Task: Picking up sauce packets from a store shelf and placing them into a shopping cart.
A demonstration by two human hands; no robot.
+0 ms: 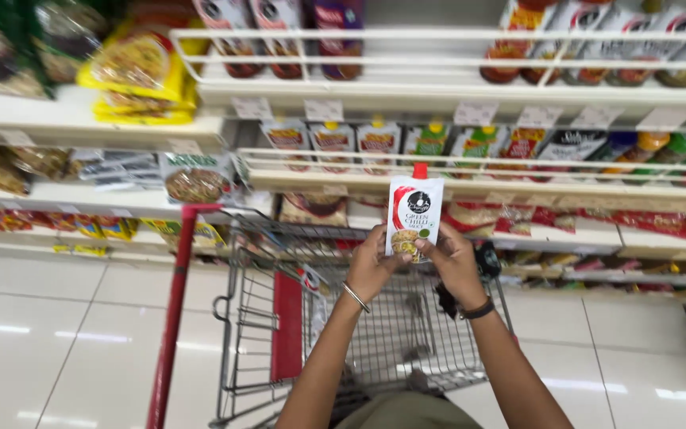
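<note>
Hands, left hand (372, 266) and right hand (452, 262), pinch a white spouted sauce pouch (414, 214) upright above the wire shopping trolley (375, 334); the pouch is off the shelves, not yet in the basket.

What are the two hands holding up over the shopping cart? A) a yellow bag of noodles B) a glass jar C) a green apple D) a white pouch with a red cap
D: the left hand and right hand together hold a white sauce pouch with a red cap above the wire shopping cart.
</note>
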